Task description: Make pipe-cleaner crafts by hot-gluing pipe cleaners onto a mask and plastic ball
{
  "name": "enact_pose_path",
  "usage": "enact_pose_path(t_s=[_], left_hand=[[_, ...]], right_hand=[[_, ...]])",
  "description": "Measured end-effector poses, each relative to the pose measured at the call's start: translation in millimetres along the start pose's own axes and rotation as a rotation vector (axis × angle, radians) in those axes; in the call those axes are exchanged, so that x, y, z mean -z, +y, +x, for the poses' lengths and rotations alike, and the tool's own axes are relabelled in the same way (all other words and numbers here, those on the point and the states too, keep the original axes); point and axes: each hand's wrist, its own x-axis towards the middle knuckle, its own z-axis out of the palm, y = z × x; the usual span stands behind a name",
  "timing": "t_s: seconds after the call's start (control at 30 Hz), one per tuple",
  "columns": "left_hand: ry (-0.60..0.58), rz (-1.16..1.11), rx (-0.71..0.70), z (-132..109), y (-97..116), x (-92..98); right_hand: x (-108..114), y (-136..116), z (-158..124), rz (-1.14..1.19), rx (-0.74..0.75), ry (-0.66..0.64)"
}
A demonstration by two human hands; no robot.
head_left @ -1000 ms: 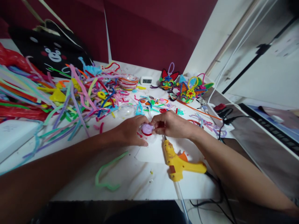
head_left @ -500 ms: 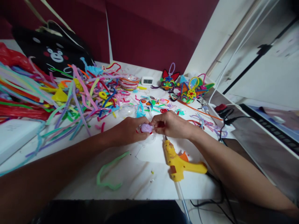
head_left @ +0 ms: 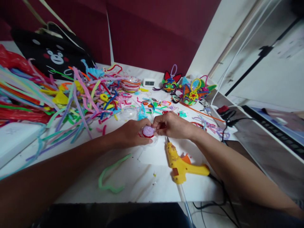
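Observation:
My left hand grips a clear plastic ball over the middle of the table. On the ball sits a coiled lilac pipe cleaner with a red strand around its lower edge. My right hand is closed in a pinch at the right side of the coil; what its fingertips hold is too small to make out. Just below my right hand lies a yellow hot glue gun, its nozzle pointing toward the hands. A bent light-green pipe cleaner rests on the table at the front left.
Loose pipe cleaners heap up on the left before a black bag. At the back stand a striped bowl, a small digital clock and decorated balls. Cables run along the right.
Both hands stay in nearly the same place. The left fingers have shifted slightly, and more of the red strand under the lilac coil shows. The view has moved a little.

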Motion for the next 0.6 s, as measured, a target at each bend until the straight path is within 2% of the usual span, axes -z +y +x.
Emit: enact_pose_path(t_s=[0.1, 0.2, 0.43, 0.6], left_hand=[[-0.078, -0.136, -0.093, 2.4, -8.1, 4.3], [-0.153, -0.133, -0.134, 3.0, -11.6, 7.7], [-0.027, 0.0, -0.048, -0.6, 1.5, -1.4], [0.006, -0.01, -0.006, -1.8, 7.5, -6.6]], right_hand=[[0.2, -2.5, -4.4, 0.004, -0.004, -0.003], [0.0, -5.3, -7.3, -0.003, -0.023, -0.008], [-2.3, -6.5, -7.5, -0.009, -0.052, 0.009], [-1.7, -6.8, -5.9, -0.025, -0.048, 0.008]])
